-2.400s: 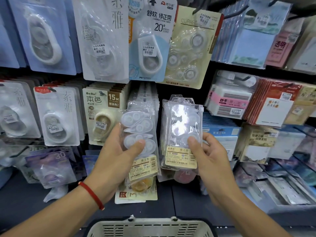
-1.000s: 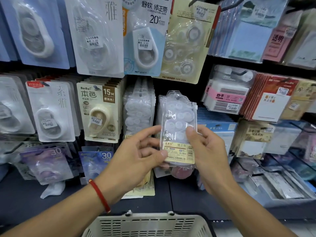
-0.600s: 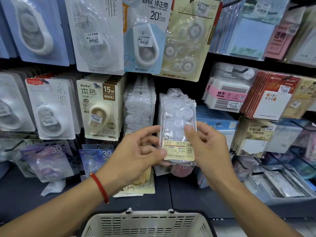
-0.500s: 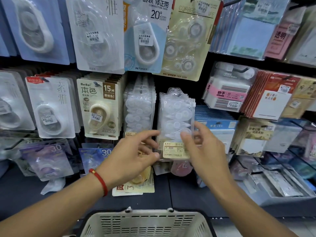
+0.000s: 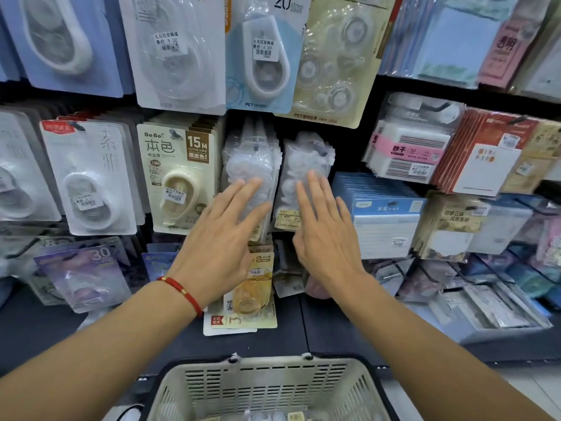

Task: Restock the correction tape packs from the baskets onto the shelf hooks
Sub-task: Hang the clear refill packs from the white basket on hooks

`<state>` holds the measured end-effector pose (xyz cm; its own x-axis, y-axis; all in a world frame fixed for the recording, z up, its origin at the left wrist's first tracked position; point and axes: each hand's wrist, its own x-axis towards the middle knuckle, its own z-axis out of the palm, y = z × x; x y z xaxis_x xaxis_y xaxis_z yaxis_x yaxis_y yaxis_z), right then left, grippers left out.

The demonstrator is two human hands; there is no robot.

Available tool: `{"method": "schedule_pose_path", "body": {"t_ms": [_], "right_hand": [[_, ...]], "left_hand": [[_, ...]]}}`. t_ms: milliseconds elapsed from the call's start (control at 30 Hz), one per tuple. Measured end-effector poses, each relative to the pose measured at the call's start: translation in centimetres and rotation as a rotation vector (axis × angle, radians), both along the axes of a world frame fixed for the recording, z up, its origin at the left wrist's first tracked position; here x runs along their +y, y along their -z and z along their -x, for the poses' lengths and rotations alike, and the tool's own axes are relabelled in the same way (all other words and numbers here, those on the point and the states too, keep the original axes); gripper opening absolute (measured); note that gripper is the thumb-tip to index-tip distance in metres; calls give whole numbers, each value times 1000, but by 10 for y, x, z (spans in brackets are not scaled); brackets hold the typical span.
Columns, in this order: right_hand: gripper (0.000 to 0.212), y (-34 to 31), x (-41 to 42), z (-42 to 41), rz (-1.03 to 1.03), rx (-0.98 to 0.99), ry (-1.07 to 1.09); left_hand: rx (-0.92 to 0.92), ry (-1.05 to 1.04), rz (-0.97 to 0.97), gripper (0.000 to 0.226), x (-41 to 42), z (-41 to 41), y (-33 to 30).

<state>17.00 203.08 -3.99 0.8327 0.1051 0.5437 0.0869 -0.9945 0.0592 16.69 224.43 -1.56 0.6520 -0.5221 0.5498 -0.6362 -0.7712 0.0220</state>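
Above the basket [image 5: 267,387], your left hand [image 5: 221,238] lies flat with straight, spread fingers against the left stack of clear correction tape packs [image 5: 249,165] hanging on the shelf hooks. Just right of it, your right hand [image 5: 324,235] presses the right stack [image 5: 306,165] likewise, fingers straight and gripping nothing.

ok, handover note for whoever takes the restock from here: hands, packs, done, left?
Left hand: open, flat fingers pressing the left stack of clear plastic correction tape packs.
Right hand: open, fingers flat on the right stack of clear packs.
Both stacks hang on shelf hooks; neither hand holds a pack.
Done: hung packs are being squared up.
Left: the beige slotted plastic basket below shows a few more packs at its bottom edge; hang those.
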Motion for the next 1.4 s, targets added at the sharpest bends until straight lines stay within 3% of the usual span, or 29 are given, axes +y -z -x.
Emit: {"method": "schedule_pose_path", "body": {"t_ms": [333,433,567,633,733,833,900,967,1033,1133,1200,1400], "right_hand": [[99,-3,-2,-85,-147,153,8],[90,5,-3,-78,-297,148,-88],[61,38,-4,-25,-523,5,-182],[41,63,-6,15,-431,-66,-270],[23,110,-15,67,-91,-103,-442],[25,164,-17,100,-51,185,-457],[30,204,-16,116,-21,671,-330],[42,248,-22,136,-1,1113,-182],[61,281,-31,161,-63,1364,-107],[83,312,-32,192,-65,1433,-98],[89,320,-25,204,-26,1389,-94],[73,324,1,217,46,1276,-254]], "left_hand": [[8,58,-66,81,10,-8,11],[2,101,-66,76,18,-5,15],[53,142,-117,66,26,8,27],[113,192,-131,58,33,20,46],[271,257,-268,51,44,47,90],[546,225,-646,55,54,71,142],[752,173,-814,56,61,86,180],[929,87,-846,58,64,100,217],[1090,-12,-762,61,62,115,255],[1268,-73,-629,70,47,139,301],[1285,-46,-617,77,34,154,322],[1162,-50,-582,84,11,180,350]]}}
